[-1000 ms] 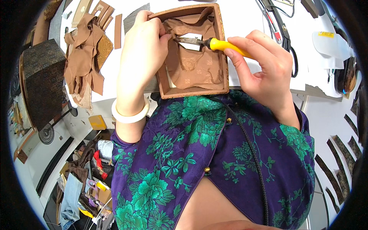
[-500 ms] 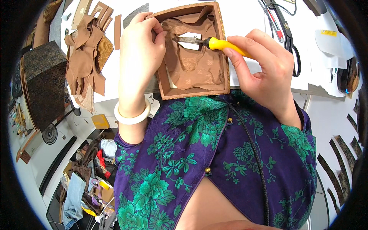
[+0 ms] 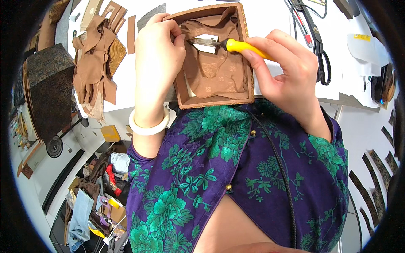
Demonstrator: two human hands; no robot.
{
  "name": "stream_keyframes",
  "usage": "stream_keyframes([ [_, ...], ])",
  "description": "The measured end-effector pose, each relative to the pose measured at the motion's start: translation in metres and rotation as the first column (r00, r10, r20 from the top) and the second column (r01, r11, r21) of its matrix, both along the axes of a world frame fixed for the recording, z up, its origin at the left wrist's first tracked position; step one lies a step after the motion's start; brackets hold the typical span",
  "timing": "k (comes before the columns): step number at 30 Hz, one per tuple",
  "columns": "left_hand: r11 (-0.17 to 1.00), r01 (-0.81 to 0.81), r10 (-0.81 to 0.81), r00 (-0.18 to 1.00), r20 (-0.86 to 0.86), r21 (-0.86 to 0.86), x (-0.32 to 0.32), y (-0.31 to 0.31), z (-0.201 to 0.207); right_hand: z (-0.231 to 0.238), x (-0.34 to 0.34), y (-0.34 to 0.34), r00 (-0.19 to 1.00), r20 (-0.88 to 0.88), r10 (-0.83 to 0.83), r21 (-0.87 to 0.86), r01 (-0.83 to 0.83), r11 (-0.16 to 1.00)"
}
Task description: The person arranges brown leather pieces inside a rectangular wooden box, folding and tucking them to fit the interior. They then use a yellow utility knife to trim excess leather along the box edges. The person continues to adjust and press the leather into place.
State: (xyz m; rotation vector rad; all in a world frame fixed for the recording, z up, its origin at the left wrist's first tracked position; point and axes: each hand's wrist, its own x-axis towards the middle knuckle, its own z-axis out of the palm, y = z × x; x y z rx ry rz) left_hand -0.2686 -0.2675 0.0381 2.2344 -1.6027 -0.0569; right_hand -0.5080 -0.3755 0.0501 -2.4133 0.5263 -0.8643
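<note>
A shallow open box (image 3: 216,103) with brown walls and patterned outer edges stands at the table's front edge. Brown patterned fabric (image 3: 209,69) lies loose and wrinkled inside it. My left hand (image 3: 162,50) is closed over the box's left wall, its fingertips and thumb pinching at the rim; some fingers are hidden. My right hand (image 3: 287,67) grips the yellow handle of a flat-bladed metal tool (image 3: 241,46). Its blade points left toward the left wall, beside my left thumb, and passes over a small white piece (image 3: 206,48) in the box.
Brown fabric scraps (image 3: 95,63) hang over the table's edge at left, near brown strips (image 3: 131,33). Black-handled scissors (image 3: 324,69) and a red cutter (image 3: 309,39) lie at right. A dark patterned box (image 3: 48,86) stands far left.
The tool has slid slightly left, its tip closer to the box's left wall. My right hand moved left with it, and my left hand shifted slightly right.
</note>
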Motion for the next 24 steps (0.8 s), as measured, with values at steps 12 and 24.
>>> stream_keyframes([
  [12,1.000,-0.001,0.000,0.999,-0.032,-0.013,0.000,0.000,-0.001,-0.004,0.002,0.000,0.999,0.033,-0.010,-0.010,0.011,1.000],
  [24,0.999,-0.032,0.031,0.999,-0.004,-0.025,-0.001,-0.003,-0.002,0.000,0.005,-0.001,0.998,-0.043,-0.038,-0.053,0.035,0.998],
])
